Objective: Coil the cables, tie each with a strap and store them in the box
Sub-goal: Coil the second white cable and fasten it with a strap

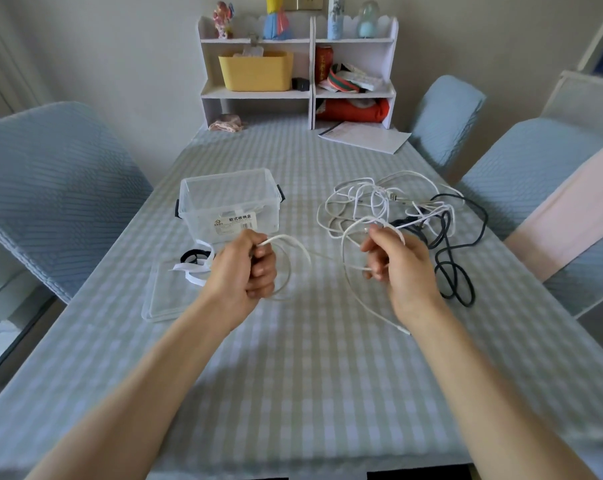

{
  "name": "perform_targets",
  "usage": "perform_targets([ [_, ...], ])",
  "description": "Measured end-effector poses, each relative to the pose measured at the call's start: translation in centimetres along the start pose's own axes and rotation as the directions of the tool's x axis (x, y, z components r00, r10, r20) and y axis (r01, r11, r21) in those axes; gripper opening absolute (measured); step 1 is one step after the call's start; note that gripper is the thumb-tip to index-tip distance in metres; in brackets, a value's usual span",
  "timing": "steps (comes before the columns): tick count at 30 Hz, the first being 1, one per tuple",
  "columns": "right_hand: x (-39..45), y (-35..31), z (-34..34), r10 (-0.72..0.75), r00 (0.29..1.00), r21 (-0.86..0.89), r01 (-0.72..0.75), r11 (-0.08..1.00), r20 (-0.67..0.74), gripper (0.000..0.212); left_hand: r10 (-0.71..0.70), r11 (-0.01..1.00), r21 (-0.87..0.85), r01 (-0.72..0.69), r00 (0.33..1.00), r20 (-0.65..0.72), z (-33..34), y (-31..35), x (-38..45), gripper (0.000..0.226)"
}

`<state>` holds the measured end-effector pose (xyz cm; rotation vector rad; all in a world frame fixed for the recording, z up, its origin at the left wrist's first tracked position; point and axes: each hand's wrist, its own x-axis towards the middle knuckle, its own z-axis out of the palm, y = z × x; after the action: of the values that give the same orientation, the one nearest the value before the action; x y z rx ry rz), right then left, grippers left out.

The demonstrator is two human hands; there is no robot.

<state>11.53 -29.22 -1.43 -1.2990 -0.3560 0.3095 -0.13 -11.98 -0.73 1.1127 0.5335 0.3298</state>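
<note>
My left hand (248,268) grips a small coil of white cable (288,258) above the table. The same white cable runs across to my right hand (395,263), which pinches a loop of it. Behind my right hand lies a tangle of white cables (365,199) mixed with a black cable (455,275). A clear plastic box (229,202) stands open at mid-left. Its clear lid (168,299) lies flat in front of it, carrying black and white straps (194,261).
The table has a pale checked cloth (310,375). Blue-covered chairs stand at the left (50,188) and right (521,181). A white shelf unit (298,67) with a yellow bin sits at the far edge, with papers (365,135) beside it.
</note>
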Motion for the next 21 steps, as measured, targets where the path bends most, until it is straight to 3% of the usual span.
perform_targets([
  [4,-0.9,-0.5,-1.3,-0.038,0.999,0.059,0.039,0.998,-0.010,0.033,-0.017,1.000,-0.009,0.017,0.999,-0.038,-0.3,0.0,0.8,0.030],
  [7,-1.7,-1.2,-2.1,-0.057,0.997,0.055,0.054,0.997,0.051,0.027,0.000,0.997,0.083,0.002,1.000,-0.029,0.5,-0.4,0.9,0.032],
  [11,-2.1,-2.4,-1.9,0.095,0.993,0.222,-0.108,0.969,0.067,0.028,0.045,0.983,0.178,-0.048,0.999,0.023,2.5,-1.0,0.3,0.036],
  [13,-1.9,-3.2,-1.4,0.120,0.992,0.290,-0.123,0.949,0.027,0.026,0.057,0.968,0.244,-0.063,0.998,0.033,3.0,-1.3,0.0,0.038],
  [17,-0.3,-4.4,-0.1,0.027,0.998,0.200,-0.016,0.980,-0.049,0.018,0.076,0.936,0.342,-0.082,0.997,0.032,3.1,-1.9,-0.5,0.038],
  [21,1.0,-5.4,0.7,-0.056,0.998,0.071,0.056,0.996,0.001,0.038,0.071,0.938,0.339,-0.079,0.997,0.037,2.7,-1.4,-0.9,0.035],
])
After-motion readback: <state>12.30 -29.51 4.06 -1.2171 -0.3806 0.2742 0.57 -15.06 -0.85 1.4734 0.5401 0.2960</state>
